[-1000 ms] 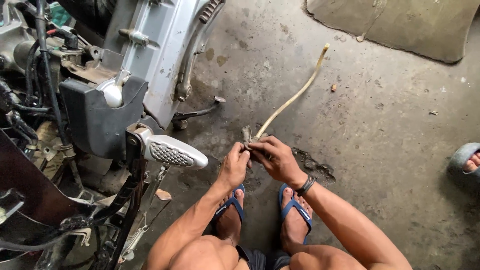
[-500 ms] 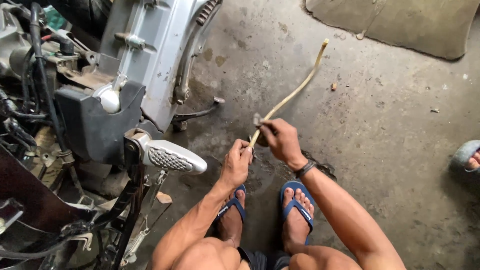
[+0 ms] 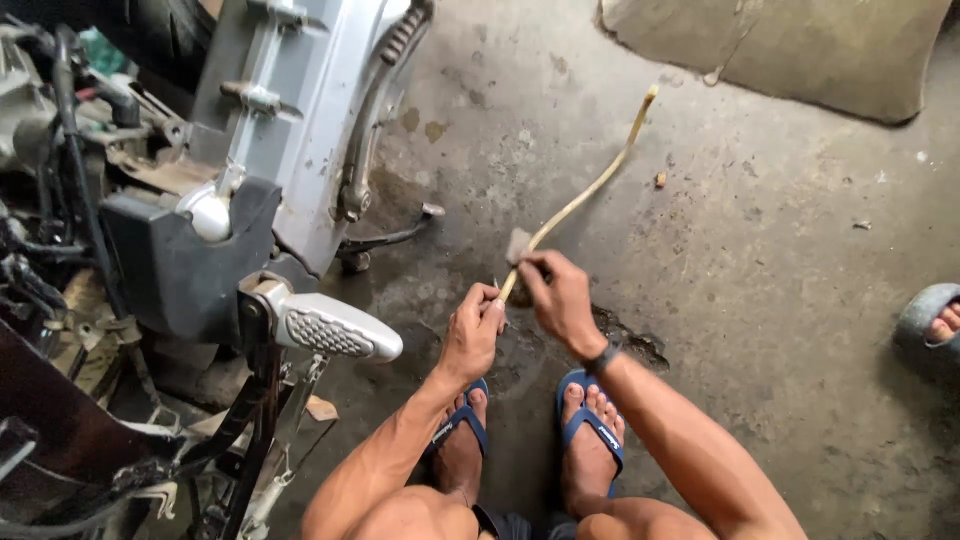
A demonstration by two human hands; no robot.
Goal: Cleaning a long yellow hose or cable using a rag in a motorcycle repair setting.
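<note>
Hands are meeting over the concrete floor [image 3: 780, 300], just above your blue sandals [image 3: 590, 430]. Your left hand [image 3: 472, 335] is clenching the near end of a thin yellowish hose [image 3: 585, 195], and your right hand [image 3: 558, 295] is pinching the same hose just beside it, so the two hands are almost touching. The hose is rising away from you in a curve, with its far end free in the air. A motorcycle [image 3: 290, 130] is standing at your left, its footrest [image 3: 335, 330] near your left hand. Another person's foot [image 3: 935, 320] is showing at the right edge.
</note>
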